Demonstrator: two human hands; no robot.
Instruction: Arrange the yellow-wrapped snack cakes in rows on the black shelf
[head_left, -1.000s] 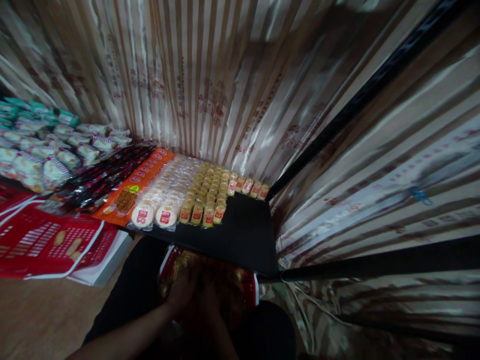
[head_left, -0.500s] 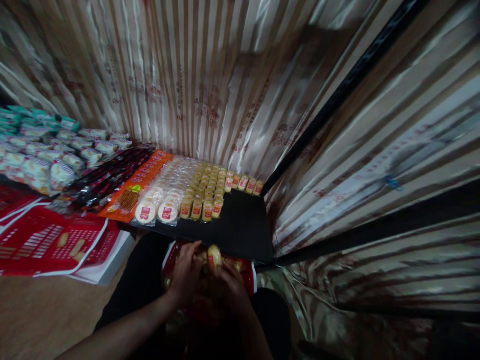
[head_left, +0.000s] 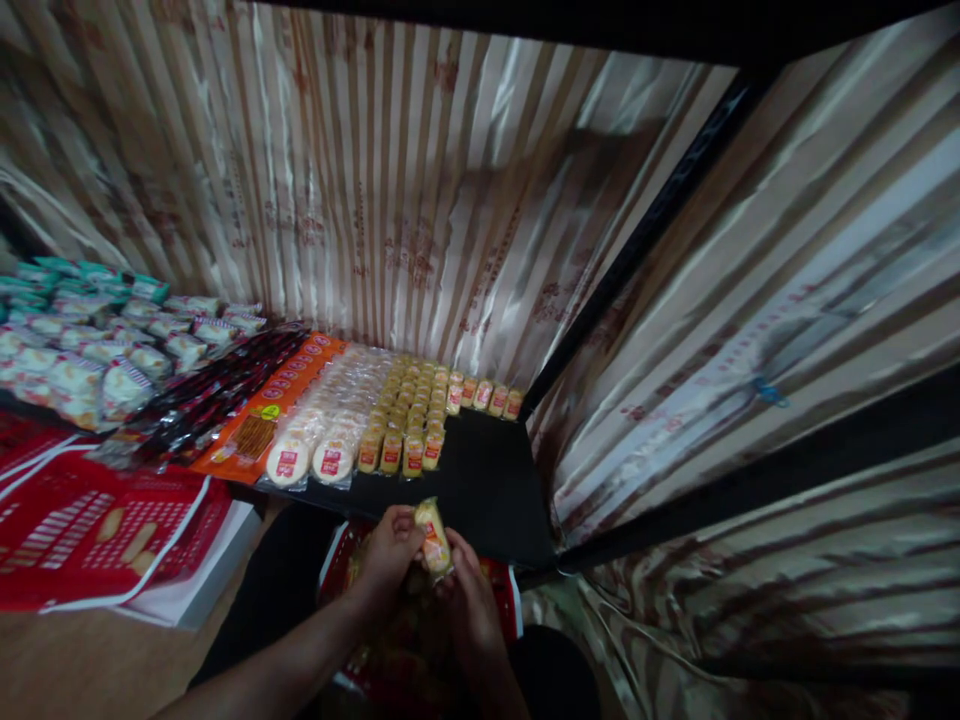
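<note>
1 snack pkt (head_left: 433,538) | held btwn L hand (head_left: 391,552) & R hand (head_left: 470,585)

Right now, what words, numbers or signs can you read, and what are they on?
No words can be read for sure.
Held packet: red marking, too blurred.
Yellow packets: red labels, too small.
Round white packets: red labels, too small.
Orange pack: yellow spot and round signs, too blurred.
White bags: print too blurred.
Striped curtain: dark red marks, too blurred.

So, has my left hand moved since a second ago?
Yes: judged against the black shelf, your left hand has come up toward its front edge, now touching the wrapped yellow snack.
</note>
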